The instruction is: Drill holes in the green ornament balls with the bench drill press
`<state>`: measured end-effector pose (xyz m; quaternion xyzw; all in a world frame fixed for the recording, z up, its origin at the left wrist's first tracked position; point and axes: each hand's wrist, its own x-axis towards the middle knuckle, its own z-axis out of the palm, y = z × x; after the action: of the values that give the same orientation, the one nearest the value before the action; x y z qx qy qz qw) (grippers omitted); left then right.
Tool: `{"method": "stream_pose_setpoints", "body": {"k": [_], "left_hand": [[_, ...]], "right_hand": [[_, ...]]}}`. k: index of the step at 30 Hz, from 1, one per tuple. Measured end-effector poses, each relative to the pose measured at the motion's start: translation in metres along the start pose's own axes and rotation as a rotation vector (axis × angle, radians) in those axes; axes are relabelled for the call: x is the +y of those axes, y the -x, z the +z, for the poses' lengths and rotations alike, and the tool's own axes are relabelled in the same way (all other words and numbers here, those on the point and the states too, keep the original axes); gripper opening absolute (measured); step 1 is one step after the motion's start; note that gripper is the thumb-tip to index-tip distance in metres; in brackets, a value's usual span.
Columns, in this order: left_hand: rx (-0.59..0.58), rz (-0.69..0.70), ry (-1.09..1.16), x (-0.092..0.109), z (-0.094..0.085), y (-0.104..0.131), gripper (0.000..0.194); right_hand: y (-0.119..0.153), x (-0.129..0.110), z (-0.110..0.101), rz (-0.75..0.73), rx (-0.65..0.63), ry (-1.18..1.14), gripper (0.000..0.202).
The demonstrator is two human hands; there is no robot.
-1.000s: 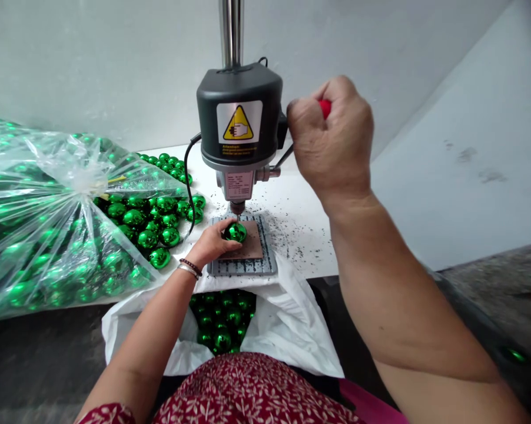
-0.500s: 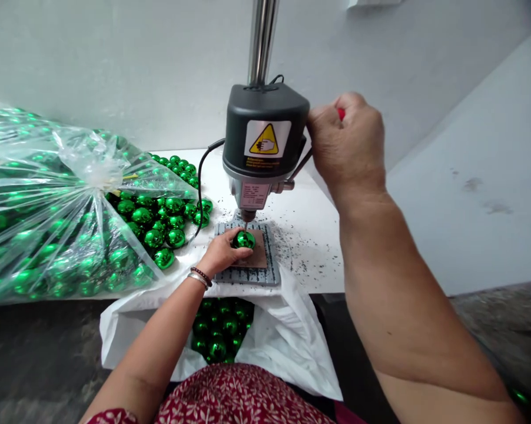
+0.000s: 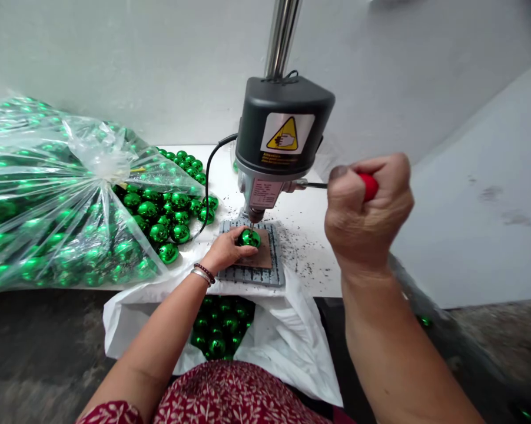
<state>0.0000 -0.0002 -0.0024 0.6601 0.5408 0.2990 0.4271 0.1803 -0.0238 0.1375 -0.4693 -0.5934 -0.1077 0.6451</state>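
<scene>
Under the drill press [image 3: 287,126], my left hand [image 3: 230,247] grips a shiny green ball [image 3: 250,238], fingers on its left side. The ball rests over a brown board [image 3: 263,256] on the press's grey slotted base [image 3: 274,274]. The drill bit [image 3: 252,225] points down at the ball's top and seems to meet it; whether it has gone in I cannot tell. My right hand [image 3: 367,212] is closed around the feed lever [image 3: 316,185], whose red knob [image 3: 369,186] shows between thumb and fingers. The lever stands out to the right, roughly level.
A tied clear plastic bag [image 3: 71,206] full of green balls lies at left, with loose green balls [image 3: 159,232] beside it. A white sack [image 3: 287,347] holding more balls hangs at the table's front edge. Dark shavings [image 3: 298,247] litter the white table [image 3: 331,277]. A black cable [image 3: 208,182] loops left of the press.
My right hand has swung the lever down and outward, from raised beside the motor housing to roughly level. My left hand keeps the ball under the bit. The whole view has shifted slightly.
</scene>
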Motion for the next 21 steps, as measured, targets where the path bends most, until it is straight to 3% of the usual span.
{"method": "stream_pose_setpoints", "body": {"k": [21], "left_hand": [[0.016,0.029,-0.010,-0.002,0.002,0.003,0.052]], "right_hand": [[0.044,0.011,0.003,-0.064,0.133,0.062,0.013]]}}
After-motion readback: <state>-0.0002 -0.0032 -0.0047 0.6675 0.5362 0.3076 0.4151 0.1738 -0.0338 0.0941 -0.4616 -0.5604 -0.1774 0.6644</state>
